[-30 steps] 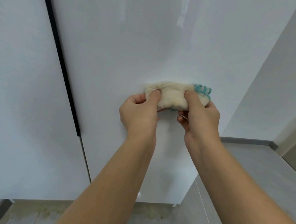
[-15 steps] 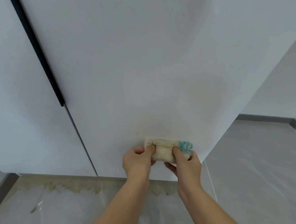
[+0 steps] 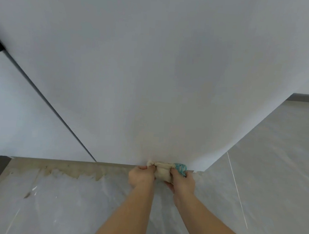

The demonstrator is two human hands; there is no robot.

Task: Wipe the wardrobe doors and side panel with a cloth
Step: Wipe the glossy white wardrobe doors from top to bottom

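A person's left hand [image 3: 141, 177] and right hand [image 3: 182, 182] grip a bunched cream cloth [image 3: 162, 171] at the foot of the wardrobe door [image 3: 152, 80], five o'clock in frame (this pass looks finished); the neighbouring door [image 3: 22, 116], at nine o'clock, and the unseen side panel likely remain.

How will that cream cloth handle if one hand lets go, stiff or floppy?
Probably floppy: the cloth bunches and creases between the left hand and right hand. Likely light, being soft and puffy. Its soft surface should drag, not slip, on the smooth door.
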